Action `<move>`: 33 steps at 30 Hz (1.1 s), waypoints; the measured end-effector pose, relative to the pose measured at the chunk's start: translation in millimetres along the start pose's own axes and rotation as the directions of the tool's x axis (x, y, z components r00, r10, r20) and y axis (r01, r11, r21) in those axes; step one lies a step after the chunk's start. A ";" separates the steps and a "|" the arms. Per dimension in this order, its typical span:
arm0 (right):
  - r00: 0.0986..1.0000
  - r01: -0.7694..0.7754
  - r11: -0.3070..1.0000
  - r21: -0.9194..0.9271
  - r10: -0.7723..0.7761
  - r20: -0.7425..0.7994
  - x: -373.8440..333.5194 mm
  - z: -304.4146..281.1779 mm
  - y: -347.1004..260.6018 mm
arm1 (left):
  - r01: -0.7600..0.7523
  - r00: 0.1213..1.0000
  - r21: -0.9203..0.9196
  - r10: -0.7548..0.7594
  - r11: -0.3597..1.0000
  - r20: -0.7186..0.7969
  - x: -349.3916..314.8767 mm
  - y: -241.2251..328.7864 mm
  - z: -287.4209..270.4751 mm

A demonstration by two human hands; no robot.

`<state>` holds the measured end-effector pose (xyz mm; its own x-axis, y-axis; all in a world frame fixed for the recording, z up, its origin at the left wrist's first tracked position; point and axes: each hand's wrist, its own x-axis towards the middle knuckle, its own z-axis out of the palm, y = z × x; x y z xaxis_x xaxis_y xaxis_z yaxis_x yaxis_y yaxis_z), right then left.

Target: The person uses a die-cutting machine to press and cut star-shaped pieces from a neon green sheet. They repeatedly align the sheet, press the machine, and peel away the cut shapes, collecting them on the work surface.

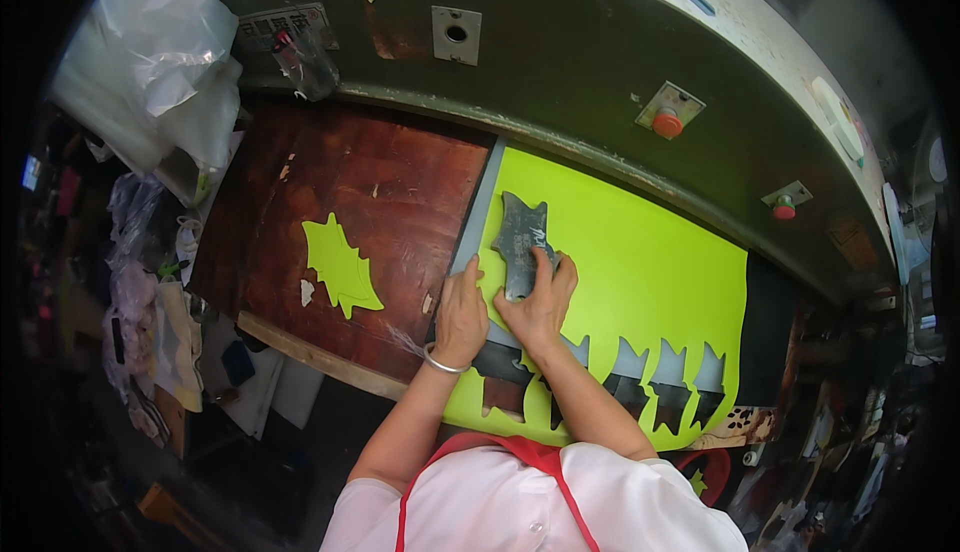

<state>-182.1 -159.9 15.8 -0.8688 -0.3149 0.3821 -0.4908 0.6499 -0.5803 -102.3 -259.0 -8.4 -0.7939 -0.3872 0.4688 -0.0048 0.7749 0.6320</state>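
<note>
A bright yellow-green sheet lies on the work surface, with a row of jagged cutouts along its near edge. On its left part rests a dark, flat cutting die with a pointed, jagged outline. My right hand grips the die's near end, thumb on the left and fingers over the right side. My left hand, with a bangle at the wrist, lies along the sheet's left edge, fingers stretched out. Left of it, cut yellow-green pieces of jagged shape lie on the reddish-brown board.
A dark green machine beam spans the far side, carrying red buttons. A clear holder hangs on it. Plastic bags crowd the far left. A red bin with yellow-green scrap stands low on the right.
</note>
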 end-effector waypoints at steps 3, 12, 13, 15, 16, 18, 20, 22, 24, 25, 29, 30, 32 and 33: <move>0.998 0.049 0.997 -0.055 -0.047 0.037 -1.6 0.0 4.0 | 0.000 1.000 -0.047 -0.001 0.999 -0.011 4.2 -0.4 0.3; 0.918 -0.292 0.916 0.275 0.349 -0.187 66.6 -101.1 123.3 | 0.041 0.990 0.090 -0.053 0.995 0.131 38.7 5.8 -12.4; 0.846 -0.387 0.889 0.247 0.448 -0.288 85.1 -121.8 145.5 | 0.068 0.990 0.105 -0.080 0.992 0.112 39.6 10.4 -15.7; 0.746 -0.379 0.921 0.091 0.362 -0.559 123.0 -163.4 188.0 | 0.180 0.964 0.213 -0.215 0.960 0.156 39.7 17.4 -21.8; 0.663 -0.447 0.895 0.005 0.335 -0.669 135.6 -185.3 196.2 | 0.254 0.915 0.253 -0.317 0.933 0.249 38.4 20.8 -26.0; 0.690 -0.409 0.910 -0.066 0.261 -0.675 171.4 -196.6 216.7 | 0.261 0.893 0.320 -0.354 0.911 0.278 42.3 17.8 -17.5; 0.671 -0.392 0.919 -0.037 0.259 -0.695 190.9 -192.3 220.6 | 0.175 0.928 0.337 -0.269 0.925 0.259 53.7 7.5 1.0; 0.650 -0.395 0.918 0.016 0.293 -0.701 194.4 -182.1 221.6 | 0.204 0.942 0.322 -0.275 0.924 0.193 69.7 -5.1 20.1; 0.713 -0.309 0.945 -0.101 0.160 -0.683 183.7 -179.4 227.7 | 0.202 0.950 0.294 -0.260 0.934 0.173 81.9 -11.8 29.6; 0.727 -0.291 0.945 -0.147 0.118 -0.676 176.2 -180.3 235.1 | 0.181 0.959 0.294 -0.234 0.938 0.158 86.3 -13.1 32.3; 0.857 -0.295 0.850 -0.436 0.034 -0.513 126.0 -207.9 281.1 | 0.117 0.974 0.394 -0.183 0.912 0.135 85.2 -18.0 37.6; 0.906 -0.244 0.888 -0.391 0.064 -0.418 110.4 -222.2 294.9 | 0.142 0.951 0.486 -0.256 0.862 0.175 81.0 -17.3 39.5; 0.872 -0.346 0.641 -0.685 -0.049 -0.487 70.8 -242.7 311.7 | 0.175 0.943 0.464 -0.283 0.868 0.173 73.0 -20.1 45.5; 0.878 -0.334 0.665 -0.668 -0.037 -0.477 54.2 -249.7 319.3 | 0.167 0.971 0.412 -0.221 0.896 0.087 70.5 -23.3 48.8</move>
<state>-369.5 203.3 30.8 -0.7138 0.0290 0.6997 0.0080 0.9994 -0.0332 -187.8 -280.0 -20.2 -0.8231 -0.5038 0.2621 -0.3871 0.8354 0.3902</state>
